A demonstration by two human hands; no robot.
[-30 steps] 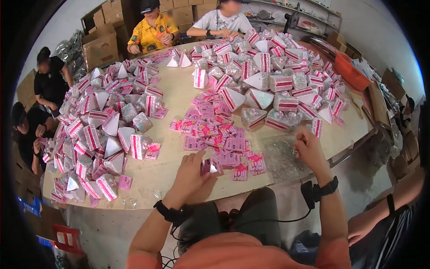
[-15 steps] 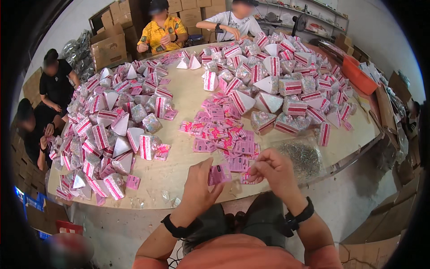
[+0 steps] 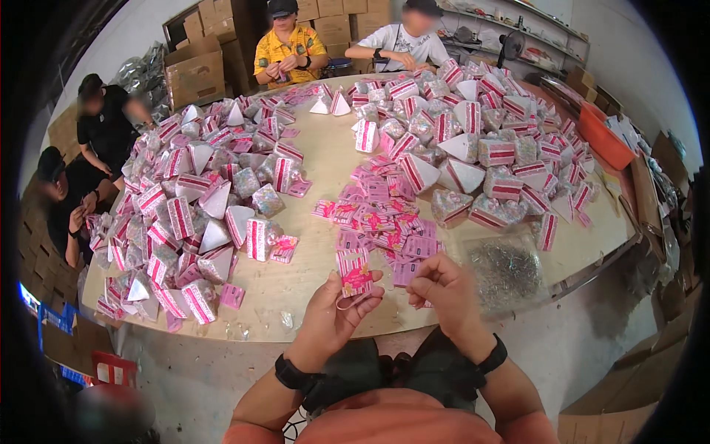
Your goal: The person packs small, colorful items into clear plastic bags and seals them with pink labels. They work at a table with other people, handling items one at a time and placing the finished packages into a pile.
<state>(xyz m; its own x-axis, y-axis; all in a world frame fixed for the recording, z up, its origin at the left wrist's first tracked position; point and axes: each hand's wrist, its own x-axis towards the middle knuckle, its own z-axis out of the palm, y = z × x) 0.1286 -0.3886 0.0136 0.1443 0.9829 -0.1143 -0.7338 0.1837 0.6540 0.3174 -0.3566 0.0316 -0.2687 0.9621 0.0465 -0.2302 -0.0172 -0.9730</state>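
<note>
A pink striped card tag (image 3: 354, 273) is held by my left hand (image 3: 329, 314) between thumb and fingers, its patterned face turned up. Beside it on the right, my right hand (image 3: 447, 294) has thumb and forefinger pinched together. Whatever sits in that pinch is too small to make out. Just beyond both hands lies a loose heap of pink card tags (image 3: 384, 222). A shallow clear tray of thin metal pieces (image 3: 506, 270) rests to the right of my right hand.
Wedge-shaped, cake-like packages in pink and white form a pile (image 3: 177, 207) on the left and another pile (image 3: 495, 148) on the right. An orange basin (image 3: 606, 137) stands at the right edge. Several people sit or stand around the table (image 3: 310, 170).
The tag in my left hand has turned from its plain pink side to its striped side, and the left fingers have opened out beneath it. My right hand keeps its pinch. The whole view has shifted slightly.
</note>
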